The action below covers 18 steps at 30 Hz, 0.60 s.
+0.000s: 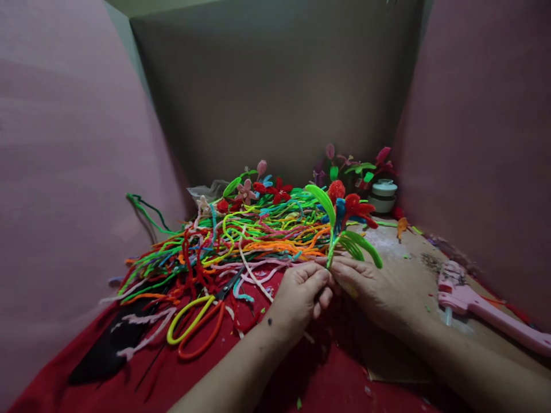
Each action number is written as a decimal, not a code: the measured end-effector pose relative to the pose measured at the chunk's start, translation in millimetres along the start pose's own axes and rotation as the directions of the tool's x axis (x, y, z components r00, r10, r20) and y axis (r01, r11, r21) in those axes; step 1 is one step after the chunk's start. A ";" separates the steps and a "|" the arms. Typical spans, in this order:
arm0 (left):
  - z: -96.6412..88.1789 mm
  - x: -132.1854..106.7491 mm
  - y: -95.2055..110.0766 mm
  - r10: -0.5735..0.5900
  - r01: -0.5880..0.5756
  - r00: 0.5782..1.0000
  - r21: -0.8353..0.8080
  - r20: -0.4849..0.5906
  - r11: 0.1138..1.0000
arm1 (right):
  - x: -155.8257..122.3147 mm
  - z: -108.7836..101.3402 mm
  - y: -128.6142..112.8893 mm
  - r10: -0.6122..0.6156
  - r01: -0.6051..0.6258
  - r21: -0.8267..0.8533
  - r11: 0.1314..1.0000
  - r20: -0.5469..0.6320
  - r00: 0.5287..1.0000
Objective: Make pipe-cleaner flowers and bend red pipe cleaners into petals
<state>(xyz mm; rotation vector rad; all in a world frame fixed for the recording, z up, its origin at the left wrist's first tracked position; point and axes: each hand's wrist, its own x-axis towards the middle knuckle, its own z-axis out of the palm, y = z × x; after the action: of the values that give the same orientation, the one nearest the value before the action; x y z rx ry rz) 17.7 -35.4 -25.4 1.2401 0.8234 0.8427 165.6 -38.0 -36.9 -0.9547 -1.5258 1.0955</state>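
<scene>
A pipe-cleaner flower (359, 209) with red and blue blooms and bright green looped leaves stands upright between my hands. My left hand (303, 292) pinches the lower end of its green stem. From the other side, my right hand (365, 287) is closed round the same stem, with its fingertips partly hidden behind the leaves and stem. A large heap of pipe cleaners (258, 229) in many colours lies just beyond my hands. To the left of my left hand rest scissors (200, 327) with one yellow and one red-orange handle loop, their blades partly under the heap.
On the right lies a pink glue gun (469, 298) on a brown board (408, 350). A pale lidded jar (383, 195) stands at the back right near more pipe-cleaner flowers (279, 189). A black flat item (101, 350) lies at left on the red cloth (163, 384). Panels enclose three sides.
</scene>
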 end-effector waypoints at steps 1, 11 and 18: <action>-0.7 0.3 -0.4 -0.008 0.010 1.000 -0.075 0.022 0.997 | 0.3 -1.2 -0.2 -0.013 0.013 -0.019 1.000 -0.003 1.000; -6.4 1.9 -2.9 -0.063 0.157 0.948 -0.286 0.311 0.945 | -1.7 8.4 -4.2 -0.035 0.034 0.258 0.965 0.001 0.999; 1.2 -5.2 -7.6 0.406 -0.266 0.910 0.636 -0.082 0.724 | -0.9 10.3 -9.7 -0.024 0.039 0.134 0.990 -0.111 0.994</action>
<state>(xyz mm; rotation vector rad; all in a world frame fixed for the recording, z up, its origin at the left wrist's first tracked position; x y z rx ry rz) 17.1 -41.5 -32.4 1.9516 1.1205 1.0621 155.2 -43.4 -28.8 -0.8800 -1.3556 1.0925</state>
